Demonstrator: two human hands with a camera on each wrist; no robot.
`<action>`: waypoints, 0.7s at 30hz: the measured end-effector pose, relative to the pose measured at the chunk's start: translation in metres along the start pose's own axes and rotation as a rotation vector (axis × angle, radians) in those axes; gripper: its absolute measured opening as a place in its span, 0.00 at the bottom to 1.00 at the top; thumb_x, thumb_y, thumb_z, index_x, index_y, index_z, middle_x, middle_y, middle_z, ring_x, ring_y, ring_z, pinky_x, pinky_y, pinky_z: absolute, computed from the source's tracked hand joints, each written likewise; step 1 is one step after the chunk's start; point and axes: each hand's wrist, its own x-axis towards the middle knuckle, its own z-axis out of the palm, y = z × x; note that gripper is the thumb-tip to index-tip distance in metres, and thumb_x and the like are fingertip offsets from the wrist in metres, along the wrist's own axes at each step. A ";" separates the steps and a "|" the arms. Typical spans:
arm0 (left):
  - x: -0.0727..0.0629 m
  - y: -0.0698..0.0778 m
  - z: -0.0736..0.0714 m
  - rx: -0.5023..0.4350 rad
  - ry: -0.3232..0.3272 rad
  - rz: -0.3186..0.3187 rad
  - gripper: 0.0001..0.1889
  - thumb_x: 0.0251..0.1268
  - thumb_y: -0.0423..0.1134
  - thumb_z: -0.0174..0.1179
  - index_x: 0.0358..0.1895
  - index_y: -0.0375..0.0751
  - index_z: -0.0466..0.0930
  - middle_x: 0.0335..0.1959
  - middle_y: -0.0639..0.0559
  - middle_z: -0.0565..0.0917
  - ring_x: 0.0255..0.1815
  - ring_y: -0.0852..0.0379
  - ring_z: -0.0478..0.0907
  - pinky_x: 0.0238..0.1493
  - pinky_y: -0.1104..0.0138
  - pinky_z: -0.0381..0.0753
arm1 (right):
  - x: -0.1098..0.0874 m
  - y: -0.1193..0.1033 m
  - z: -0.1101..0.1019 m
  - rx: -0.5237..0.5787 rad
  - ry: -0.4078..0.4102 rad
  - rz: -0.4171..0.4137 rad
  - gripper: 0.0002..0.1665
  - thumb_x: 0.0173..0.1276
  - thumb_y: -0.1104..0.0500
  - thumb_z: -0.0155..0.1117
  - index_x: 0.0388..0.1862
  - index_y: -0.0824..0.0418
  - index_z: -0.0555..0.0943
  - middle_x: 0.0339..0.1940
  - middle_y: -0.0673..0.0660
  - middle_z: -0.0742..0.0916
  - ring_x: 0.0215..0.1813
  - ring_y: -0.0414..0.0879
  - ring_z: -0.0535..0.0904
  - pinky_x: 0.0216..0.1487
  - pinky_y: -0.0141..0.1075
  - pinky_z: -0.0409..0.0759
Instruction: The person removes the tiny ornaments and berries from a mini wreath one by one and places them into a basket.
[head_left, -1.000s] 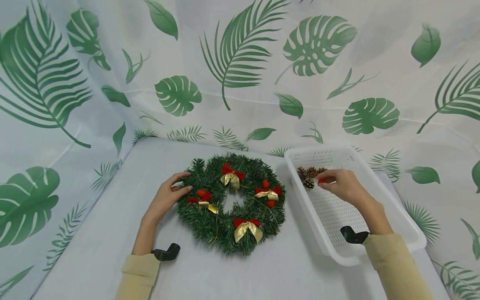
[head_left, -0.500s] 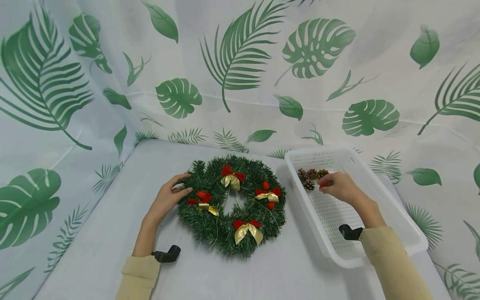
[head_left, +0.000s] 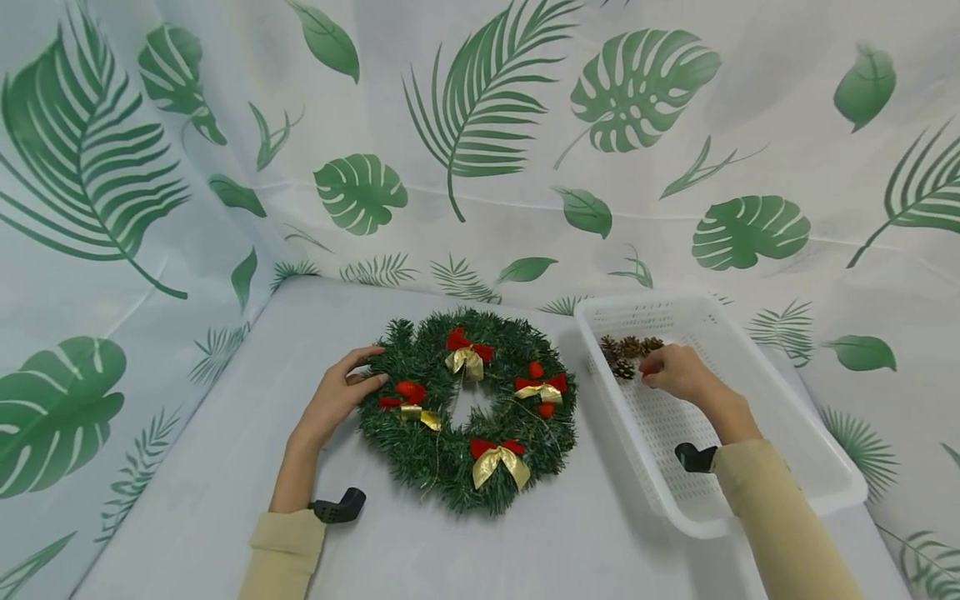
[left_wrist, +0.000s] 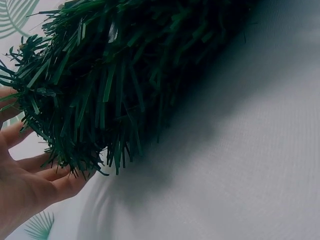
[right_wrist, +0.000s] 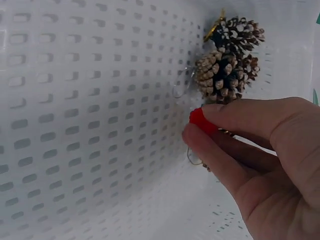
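Observation:
A green tinsel wreath (head_left: 459,487) with red-and-gold bows and red berry-like ornaments lies on the table. My left hand (head_left: 335,400) holds its left edge; in the left wrist view the fingers (left_wrist: 55,187) curl against the outer needles, their tips partly hidden. Over the far left part of a white basket (head_left: 652,483), my right hand (head_left: 686,379) pinches a small red ornament (right_wrist: 201,121) between thumb and fingers. Most of the ornament is covered by them. Brown pine cones (right_wrist: 220,75) lie in the basket just past the fingertips.
The basket's raised, perforated walls stand at the right, close to the wreath. Behind the white-covered table (head_left: 420,558) hangs a leaf-print curtain (head_left: 517,225), which also runs along the left. A clear thread loop (right_wrist: 181,89) shows near the cones.
My right hand has shifted slightly within the basket with the red ornament pinched, lowering a little beside the pine cones. The left hand stays at the wreath's edge.

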 end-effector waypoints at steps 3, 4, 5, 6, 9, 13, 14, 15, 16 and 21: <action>0.000 0.001 0.000 -0.002 -0.002 -0.001 0.29 0.76 0.47 0.63 0.77 0.54 0.67 0.83 0.40 0.56 0.72 0.34 0.71 0.70 0.38 0.70 | 0.001 0.001 0.002 -0.002 0.015 -0.015 0.11 0.64 0.68 0.69 0.43 0.76 0.86 0.36 0.68 0.89 0.38 0.59 0.85 0.39 0.51 0.85; 0.000 0.001 0.000 -0.002 -0.002 -0.002 0.29 0.76 0.47 0.63 0.77 0.54 0.67 0.83 0.40 0.56 0.73 0.34 0.71 0.70 0.38 0.70 | 0.002 0.001 0.003 0.001 0.019 -0.013 0.11 0.65 0.68 0.69 0.43 0.75 0.86 0.36 0.67 0.89 0.38 0.59 0.85 0.39 0.51 0.85; 0.000 0.001 -0.001 0.000 -0.001 -0.003 0.29 0.76 0.47 0.63 0.77 0.54 0.67 0.83 0.40 0.56 0.73 0.34 0.71 0.70 0.38 0.70 | 0.002 0.001 0.003 0.006 0.023 -0.015 0.11 0.65 0.68 0.69 0.42 0.75 0.86 0.36 0.67 0.89 0.38 0.59 0.85 0.39 0.51 0.85; 0.000 0.001 0.000 0.001 0.000 -0.003 0.29 0.76 0.47 0.62 0.77 0.54 0.67 0.83 0.40 0.56 0.73 0.34 0.71 0.70 0.38 0.70 | 0.003 0.000 0.004 0.009 0.027 -0.013 0.11 0.65 0.67 0.69 0.42 0.75 0.86 0.36 0.67 0.89 0.38 0.58 0.85 0.40 0.51 0.85; 0.000 0.002 0.000 0.007 0.001 -0.007 0.29 0.76 0.46 0.62 0.77 0.54 0.67 0.82 0.39 0.56 0.73 0.34 0.70 0.69 0.38 0.70 | 0.003 0.000 0.005 0.024 0.024 0.003 0.11 0.65 0.67 0.69 0.43 0.75 0.86 0.37 0.66 0.89 0.39 0.58 0.85 0.41 0.51 0.85; 0.000 0.002 0.001 0.008 -0.001 -0.012 0.29 0.76 0.46 0.63 0.76 0.54 0.67 0.82 0.39 0.56 0.73 0.34 0.70 0.70 0.39 0.70 | 0.004 0.003 0.007 0.024 0.024 0.013 0.12 0.65 0.67 0.70 0.44 0.74 0.86 0.37 0.66 0.89 0.39 0.58 0.85 0.42 0.51 0.84; 0.000 0.003 0.001 0.008 -0.001 -0.013 0.29 0.76 0.46 0.63 0.76 0.54 0.67 0.82 0.39 0.56 0.73 0.34 0.71 0.70 0.39 0.70 | 0.004 0.004 0.007 0.022 0.026 0.012 0.12 0.65 0.67 0.70 0.44 0.74 0.86 0.37 0.66 0.89 0.39 0.58 0.85 0.42 0.51 0.84; 0.000 0.003 0.001 0.007 -0.001 -0.012 0.29 0.76 0.46 0.63 0.76 0.54 0.67 0.82 0.39 0.56 0.72 0.34 0.71 0.70 0.38 0.70 | 0.004 0.005 0.008 0.023 0.028 0.012 0.11 0.65 0.67 0.70 0.44 0.74 0.86 0.37 0.66 0.89 0.39 0.57 0.84 0.42 0.51 0.84; 0.000 0.003 0.001 0.006 -0.001 -0.011 0.29 0.76 0.46 0.63 0.77 0.54 0.67 0.83 0.39 0.56 0.72 0.34 0.71 0.70 0.38 0.69 | 0.005 0.006 0.008 0.022 0.030 0.010 0.11 0.65 0.67 0.70 0.44 0.74 0.86 0.37 0.66 0.89 0.39 0.57 0.84 0.42 0.51 0.84; -0.001 0.003 0.002 0.005 0.006 -0.015 0.29 0.76 0.44 0.62 0.77 0.54 0.67 0.83 0.39 0.55 0.72 0.34 0.71 0.71 0.38 0.68 | 0.006 0.008 0.009 0.021 0.026 -0.008 0.11 0.65 0.68 0.69 0.44 0.74 0.86 0.37 0.65 0.89 0.39 0.56 0.85 0.43 0.51 0.84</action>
